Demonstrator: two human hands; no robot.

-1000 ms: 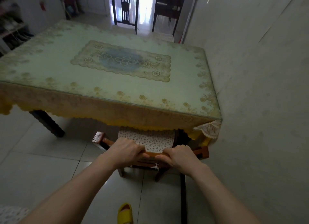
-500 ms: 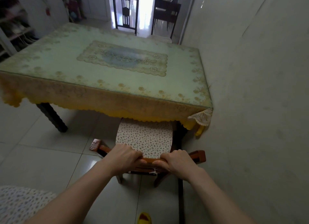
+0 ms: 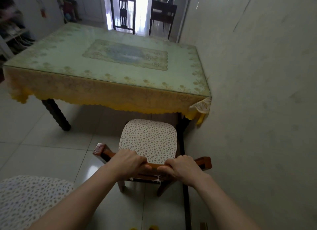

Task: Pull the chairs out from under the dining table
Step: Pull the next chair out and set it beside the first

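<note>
A wooden chair with a speckled white seat cushion stands in front of the dining table, its seat almost fully out from under the yellow tablecloth edge. My left hand and my right hand both grip the chair's top backrest rail, side by side. A second cushioned seat of the same pattern shows at the lower left.
A wall runs close along the right side of the chair and table. Two dark chairs stand beyond the table near a bright doorway. Shelves stand at the far left. The floor is glossy white tile.
The chair has slid back toward me, out from under the table; far more of its cushion shows. I have stepped back, and the second seat has come into view at lower left.
</note>
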